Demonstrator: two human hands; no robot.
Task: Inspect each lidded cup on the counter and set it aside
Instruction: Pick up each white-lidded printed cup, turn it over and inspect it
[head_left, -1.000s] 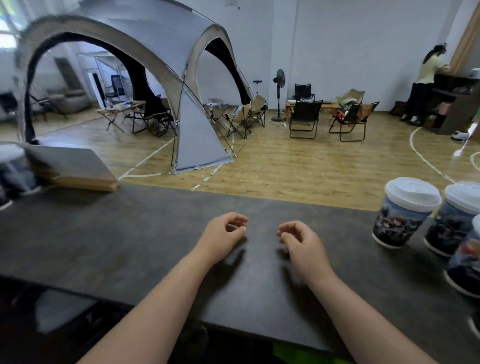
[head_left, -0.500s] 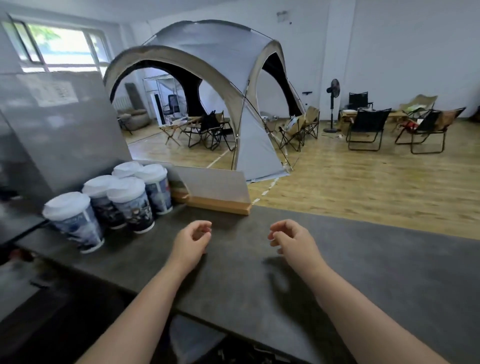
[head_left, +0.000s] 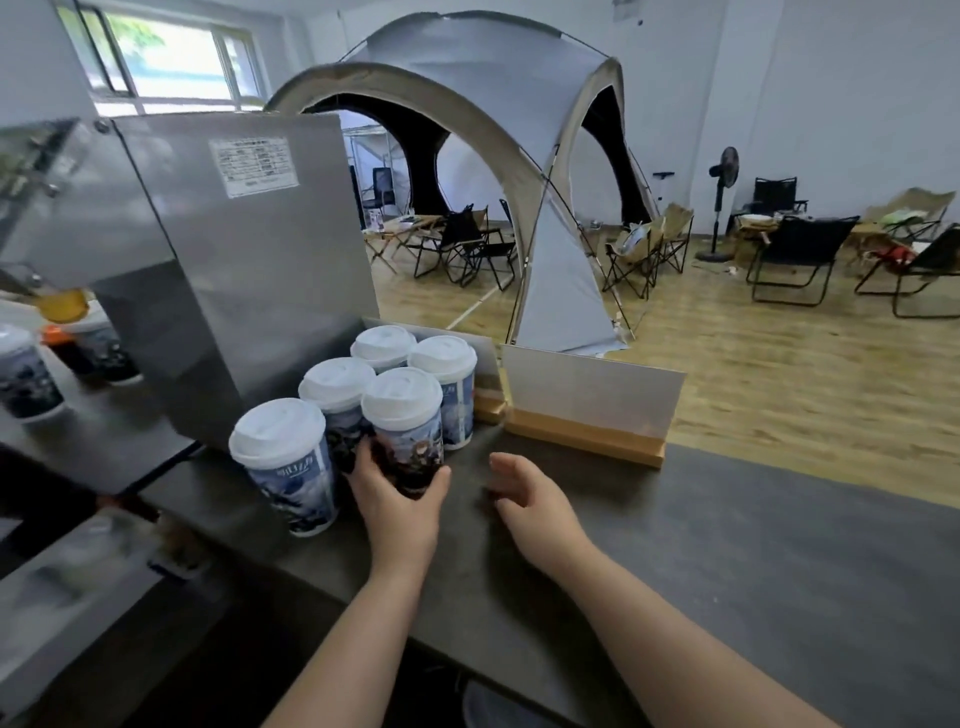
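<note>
Counter crowded with touching cups: left hand is clamping fingers round front cup, right hand hovering, fingers apart; careless lifting is risking toppling those beside it.

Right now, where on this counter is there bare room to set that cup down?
The counter is bare right of the right hand, from the wooden sign stand down to the near edge. A small gap lies between the hands. Crowded on the left: the left hand grips one cup among four other cups, beside the metal machine.
</note>
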